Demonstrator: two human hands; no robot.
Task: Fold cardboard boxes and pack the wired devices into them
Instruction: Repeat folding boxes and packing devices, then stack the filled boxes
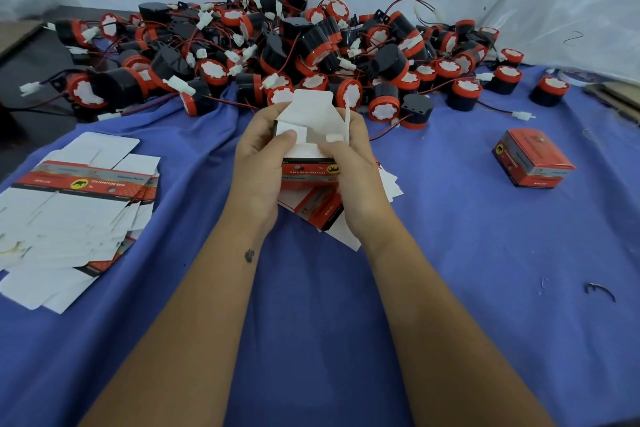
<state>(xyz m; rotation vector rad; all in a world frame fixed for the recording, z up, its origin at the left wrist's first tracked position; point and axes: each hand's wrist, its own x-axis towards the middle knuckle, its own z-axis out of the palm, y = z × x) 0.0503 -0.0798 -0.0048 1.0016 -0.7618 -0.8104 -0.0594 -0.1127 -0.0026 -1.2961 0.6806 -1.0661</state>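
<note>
Both hands hold a half-folded red and white cardboard box (311, 135) above the blue cloth at centre. My left hand (259, 163) grips its left side, thumb pressing a white inner flap. My right hand (353, 170) grips the right side, thumb on another flap. The top flap stands up, white inside showing. Behind it lies a big heap of black and red wired devices (277, 52) with white connectors. A closed red box (533, 158) sits at the right.
A stack of flat unfolded box blanks (76, 211) lies at the left, and a few more blanks (322, 208) lie under my hands. Blue cloth (485, 253) covers the table. Clear plastic sheeting hangs at the back right. Small black scraps (597, 289) lie near right.
</note>
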